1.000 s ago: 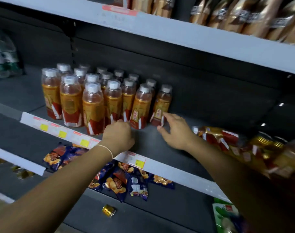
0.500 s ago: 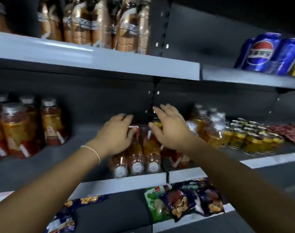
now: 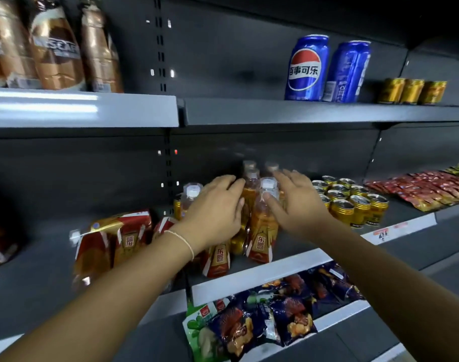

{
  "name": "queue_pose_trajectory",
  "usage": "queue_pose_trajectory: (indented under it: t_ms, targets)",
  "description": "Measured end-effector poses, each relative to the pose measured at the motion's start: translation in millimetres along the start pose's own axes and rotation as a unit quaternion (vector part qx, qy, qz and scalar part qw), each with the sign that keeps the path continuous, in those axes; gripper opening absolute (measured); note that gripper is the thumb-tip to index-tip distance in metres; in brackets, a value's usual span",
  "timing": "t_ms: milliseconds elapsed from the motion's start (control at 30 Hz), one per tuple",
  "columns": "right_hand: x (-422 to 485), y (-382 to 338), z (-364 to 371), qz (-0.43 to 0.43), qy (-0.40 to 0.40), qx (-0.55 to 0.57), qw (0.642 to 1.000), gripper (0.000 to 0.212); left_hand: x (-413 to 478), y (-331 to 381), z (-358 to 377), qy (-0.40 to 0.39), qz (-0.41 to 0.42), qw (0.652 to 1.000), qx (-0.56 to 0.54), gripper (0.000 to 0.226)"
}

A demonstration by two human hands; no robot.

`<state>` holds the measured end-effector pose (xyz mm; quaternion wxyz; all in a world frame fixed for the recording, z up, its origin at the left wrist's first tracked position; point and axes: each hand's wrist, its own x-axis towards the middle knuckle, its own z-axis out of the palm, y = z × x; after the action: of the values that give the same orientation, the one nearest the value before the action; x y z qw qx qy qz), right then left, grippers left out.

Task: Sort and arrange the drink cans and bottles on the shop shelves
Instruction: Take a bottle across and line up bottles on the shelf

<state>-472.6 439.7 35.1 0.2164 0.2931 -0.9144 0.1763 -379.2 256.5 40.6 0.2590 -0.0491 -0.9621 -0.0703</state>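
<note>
A cluster of orange drink bottles (image 3: 262, 226) is seen upright on the middle shelf (image 3: 262, 273), near its front edge and close to the upright post at its left end. The left hand (image 3: 212, 212) is held over the left bottles with fingers nearly straight and nothing gripped. The right hand (image 3: 299, 205) is spread on the other side, its thumb against the neck of the front bottle, and nothing is grasped by it either. The bottles are judged to be full, fairly heavy, stiff plastic with smooth labels, tall and easily toppled. They are best taken round the body rather than by the cap. A small gold can (image 3: 237, 241) is lodged among their bases and may be knocked. More gold cans (image 3: 353, 205) are packed just beside on the right, and soft pouches (image 3: 118, 239) are slumped on the left, so sideways room is limited.
</note>
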Motion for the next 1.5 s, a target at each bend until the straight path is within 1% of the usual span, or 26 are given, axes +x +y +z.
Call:
queue_pose_trajectory:
  t_ms: [167, 300, 367, 433, 600, 800, 867, 1033, 1200, 1333, 1433, 1500]
  targets:
    - [2, 24, 27, -0.011, -0.02, 0.048, 0.999, 0.07, 18, 20, 17, -0.003, -0.009, 1.0, 0.002, 0.053]
    - [-2, 29, 55, -0.002, -0.038, 0.145, 0.989, 0.075, 24, 24, 25, -0.014, -0.024, 0.999, 0.022, 0.055]
    - [-5, 30, 66, 0.006, -0.03, 0.201, 0.979, 0.078, 27, 22, 28, -0.02, -0.036, 0.999, 0.028, 0.056]
    - [-7, 32, 75, 0.007, -0.009, 0.231, 0.973, 0.08, 27, 19, 31, -0.023, -0.048, 0.998, 0.033, 0.056]
    - [-10, 34, 88, 0.017, 0.024, 0.255, 0.967, 0.09, 22, 14, 34, -0.026, -0.062, 0.996, 0.055, 0.055]
    - [-10, 32, 93, -0.001, 0.039, 0.256, 0.966, 0.091, 17, 28, 36, -0.024, -0.039, 0.996, 0.077, 0.06]
    - [-10, 34, 92, -0.002, 0.038, 0.276, 0.96, 0.091, 16, 31, 35, -0.027, -0.036, 0.996, 0.08, 0.061]
    - [-7, 42, 84, 0.0, 0.03, 0.322, 0.946, 0.087, 12, 27, 28, -0.026, -0.038, 0.996, 0.076, 0.063]
    - [5, 37, 43, -0.027, 0.052, 0.292, 0.955, 0.084, 6, 22, 19, -0.015, -0.032, 0.998, 0.056, 0.063]
    - [13, 19, -5, -0.044, 0.069, 0.279, 0.957, 0.086, 0, 24, 10, -0.01, -0.038, 0.999, -0.007, 0.064]
    - [10, -7, -30, -0.072, 0.057, 0.27, 0.958, 0.085, -9, 20, -4, -0.005, -0.05, 0.997, -0.06, 0.067]
    - [5, -29, -38, -0.097, 0.046, 0.272, 0.956, 0.083, -18, 13, -18, -0.015, -0.069, 0.992, -0.1, 0.071]
